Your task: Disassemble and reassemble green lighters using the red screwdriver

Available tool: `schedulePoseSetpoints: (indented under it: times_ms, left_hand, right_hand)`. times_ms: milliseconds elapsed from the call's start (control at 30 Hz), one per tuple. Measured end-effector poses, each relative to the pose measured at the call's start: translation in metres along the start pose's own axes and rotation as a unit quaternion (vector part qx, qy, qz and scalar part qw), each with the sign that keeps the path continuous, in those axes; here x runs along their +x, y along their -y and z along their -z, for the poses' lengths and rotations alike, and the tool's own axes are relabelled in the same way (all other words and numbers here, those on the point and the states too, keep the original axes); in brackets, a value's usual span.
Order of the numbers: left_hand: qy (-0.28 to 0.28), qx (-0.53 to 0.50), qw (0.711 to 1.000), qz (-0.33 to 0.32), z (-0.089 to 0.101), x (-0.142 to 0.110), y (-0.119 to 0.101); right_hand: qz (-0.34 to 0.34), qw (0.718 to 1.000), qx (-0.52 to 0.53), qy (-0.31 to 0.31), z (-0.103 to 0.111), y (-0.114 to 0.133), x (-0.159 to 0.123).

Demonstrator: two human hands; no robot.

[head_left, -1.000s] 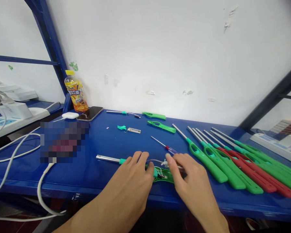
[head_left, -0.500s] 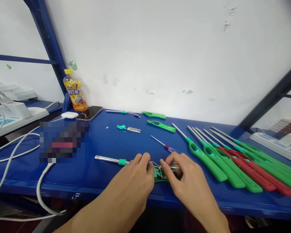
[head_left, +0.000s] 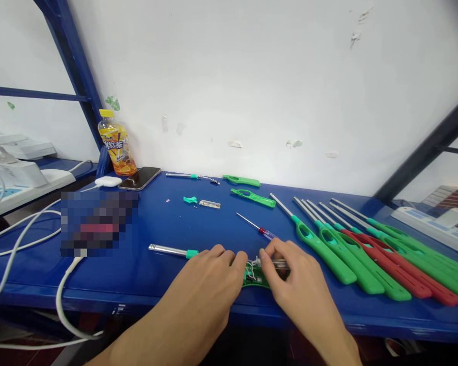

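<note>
Near the front edge lies a long-nosed lighter [head_left: 168,249] with its green casing opened, its metal tube pointing left and thin white wires showing inside. My left hand [head_left: 206,284] is closed around its middle and hides part of it. At the casing's right end, my right hand [head_left: 303,284] pinches a clear fuel tank [head_left: 281,264] with a metal top, close to the wires. Whether the tank is seated in the casing cannot be told. Just beyond that hand is a screwdriver [head_left: 260,230] with a red and clear handle.
Several whole green and red lighters [head_left: 328,254] lie at right. Behind are green casing halves [head_left: 252,197], a loose fuel tank [head_left: 209,204], a teal trigger [head_left: 190,200] and a tube with wires [head_left: 181,176]. A phone [head_left: 140,178], drink bottle [head_left: 115,145] and white cables [head_left: 63,295] occupy the left.
My right hand has shifted slightly to the right with the fuel tank, and its metal top shows more. My left fingers have stretched a little to the right over the casing.
</note>
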State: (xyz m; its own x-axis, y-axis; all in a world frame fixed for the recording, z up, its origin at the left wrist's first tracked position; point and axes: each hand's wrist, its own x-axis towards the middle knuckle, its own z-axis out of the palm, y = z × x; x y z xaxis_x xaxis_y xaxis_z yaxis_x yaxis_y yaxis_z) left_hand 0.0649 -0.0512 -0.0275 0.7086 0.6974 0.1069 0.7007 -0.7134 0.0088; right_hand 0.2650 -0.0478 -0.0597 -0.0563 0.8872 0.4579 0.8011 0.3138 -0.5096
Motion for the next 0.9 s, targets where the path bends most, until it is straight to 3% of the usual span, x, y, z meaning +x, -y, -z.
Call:
schedulePoseSetpoints:
  times_ms: [133,333,533,900]
  left_hand:
    - [0.009,-0.005,1.0,0.012,-0.001,0.001,0.0]
    - [-0.047,0.032,0.998,-0.005,-0.007,-0.001,0.001]
    - [-0.057,0.016,0.998,-0.012,-0.007,-0.002,0.001]
    - [-0.051,0.019,0.998,-0.019,-0.006,-0.002,0.001]
  right_hand:
    - [-0.007,1.0,0.01,-0.009,0.001,0.001,0.0]
    - [-0.008,0.999,0.044,0.017,0.005,-0.005,-0.003]
    - [0.013,0.997,0.056,0.05,0.012,-0.017,-0.006]
    - [0.035,0.994,0.058,0.088,0.015,-0.015,-0.005]
